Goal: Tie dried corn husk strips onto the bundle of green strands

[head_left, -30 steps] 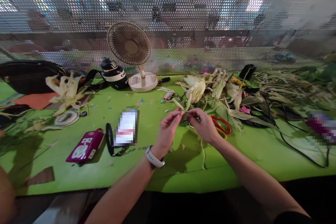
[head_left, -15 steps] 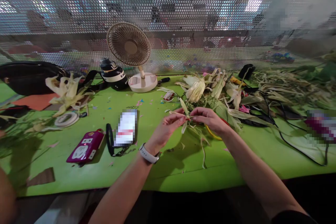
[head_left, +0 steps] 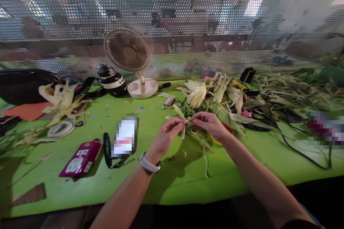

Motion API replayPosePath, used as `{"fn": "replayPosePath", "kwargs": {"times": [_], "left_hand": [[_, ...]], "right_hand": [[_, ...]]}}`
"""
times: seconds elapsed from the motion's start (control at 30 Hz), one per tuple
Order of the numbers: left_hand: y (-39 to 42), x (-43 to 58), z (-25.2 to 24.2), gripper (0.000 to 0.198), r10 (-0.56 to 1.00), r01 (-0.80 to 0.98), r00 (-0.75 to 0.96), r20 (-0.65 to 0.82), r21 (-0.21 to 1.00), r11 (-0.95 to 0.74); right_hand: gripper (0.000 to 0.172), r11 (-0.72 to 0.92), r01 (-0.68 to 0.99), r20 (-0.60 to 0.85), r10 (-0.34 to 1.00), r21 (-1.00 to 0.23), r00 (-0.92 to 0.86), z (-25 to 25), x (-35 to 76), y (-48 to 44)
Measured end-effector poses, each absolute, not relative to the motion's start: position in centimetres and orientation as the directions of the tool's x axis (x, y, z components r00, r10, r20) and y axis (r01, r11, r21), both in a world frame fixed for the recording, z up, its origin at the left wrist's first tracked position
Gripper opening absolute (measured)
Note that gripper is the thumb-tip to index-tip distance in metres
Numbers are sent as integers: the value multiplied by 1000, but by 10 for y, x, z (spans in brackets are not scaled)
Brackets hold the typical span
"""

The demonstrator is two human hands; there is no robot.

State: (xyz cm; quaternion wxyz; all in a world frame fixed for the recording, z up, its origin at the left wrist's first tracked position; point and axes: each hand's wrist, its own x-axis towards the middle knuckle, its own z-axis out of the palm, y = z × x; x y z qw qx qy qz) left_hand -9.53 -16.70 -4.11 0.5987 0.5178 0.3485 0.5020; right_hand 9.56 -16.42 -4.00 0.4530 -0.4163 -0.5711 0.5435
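Between my two hands is a small piece of corn husk (head_left: pixel 179 113), pale green, its strips sticking out up, down and to the left. My left hand (head_left: pixel 168 134), with a white watch band on the wrist, pinches it from the left. From the right, my right hand (head_left: pixel 211 125) pinches the husk close to the left fingertips; the exact grip there is too small to make out. Just behind lies a pale husk flower (head_left: pixel 197 96) among loose husks. Under my right hand a yellow ring-shaped edge (head_left: pixel 215 141) partly shows.
A fan (head_left: pixel 142 88) and a black bottle (head_left: pixel 113 85) stand at the back before a perforated metal screen. Left lie a phone (head_left: pixel 125 137), a purple pouch (head_left: pixel 80 159), a tape roll (head_left: pixel 61 129) and another husk flower (head_left: pixel 63 98). Husks (head_left: pixel 290 89) and black cables (head_left: pixel 291 146) spread rightward.
The view has shifted slightly, so the table items appear a little lower and further left. Both hands keep pinching the husk piece, close together as before.
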Motion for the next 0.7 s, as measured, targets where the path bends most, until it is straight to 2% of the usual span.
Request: {"fn": "replayPosePath", "kwargs": {"times": [0.13,0.2,0.27,0.33,0.4,0.47,0.53,0.6,0.7], "left_hand": [[-165,-95,-48,15,961,-284,271,58,958,22],[-165,-94,-48,17,963,-294,269,30,954,52],[-166,-92,-48,18,971,-312,240,4,947,73],[-167,-91,-47,20,973,-332,229,-28,937,105],[-168,-90,-47,21,968,-333,245,-47,934,130],[-169,-89,-47,22,964,-315,263,-37,941,122],[-170,-89,-48,21,964,-310,264,-4,946,89],[-170,-88,-49,19,965,-313,262,9,947,76],[-171,-88,-50,21,962,-289,274,-14,953,96]], "right_hand": [[26,107,74,84,962,-992,-261,-41,94,-165],[24,239,234,199,963,-942,-179,-40,91,-167],[20,449,455,444,887,-769,-124,-38,88,-172],[16,640,585,647,724,-499,-239,-36,85,-177],[14,760,584,696,583,-285,-419,-34,82,-181],[16,806,567,680,512,-168,-525,-34,80,-183],[16,815,570,681,478,-106,-556,-35,79,-183],[15,820,565,700,458,-93,-548,-37,78,-183],[13,820,540,750,474,-186,-461,-40,77,-183]]}}
